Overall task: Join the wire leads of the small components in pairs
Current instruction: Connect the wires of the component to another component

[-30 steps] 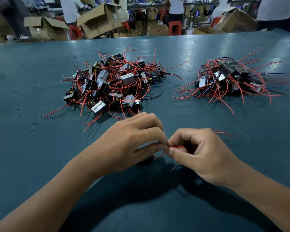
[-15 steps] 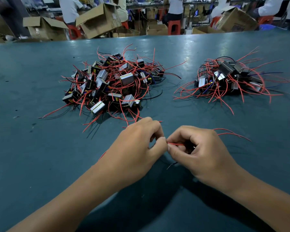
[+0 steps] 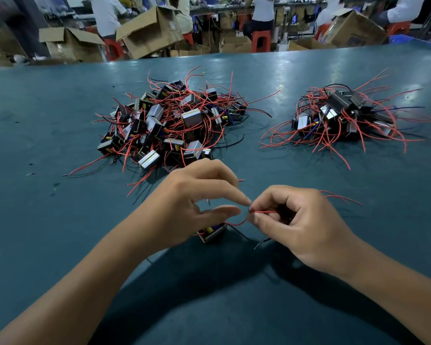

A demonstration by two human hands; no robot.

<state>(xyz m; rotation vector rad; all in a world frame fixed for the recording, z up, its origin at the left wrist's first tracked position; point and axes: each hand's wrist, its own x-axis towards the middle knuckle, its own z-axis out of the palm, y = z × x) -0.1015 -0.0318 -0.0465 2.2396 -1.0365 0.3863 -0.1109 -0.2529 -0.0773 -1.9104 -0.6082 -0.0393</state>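
Note:
My right hand (image 3: pixel 301 225) pinches a red lead (image 3: pixel 264 211) between thumb and forefinger; a dark part shows inside its curled fingers, mostly hidden. My left hand (image 3: pixel 197 207) hovers over a small component (image 3: pixel 212 234) lying on the table. Its forefinger tip touches the lead ends at my right fingertips, while its thumb stands apart. A red lead curves from that component up to the meeting point. A black lead (image 3: pixel 259 244) with a bare tip lies just below. A big pile of components (image 3: pixel 172 123) lies behind, with a smaller pile (image 3: pixel 341 115) at the right.
The teal table (image 3: pixel 60 220) stretches wide around my hands. Loose red leads (image 3: pixel 341 197) trail right of my right hand. Beyond the far edge stand open cardboard boxes (image 3: pixel 147 33), red stools and seated people.
My left thumb has come away from the forefinger, so the pinch on the lead has opened. The component under my left hand now shows. My right hand keeps its pinch.

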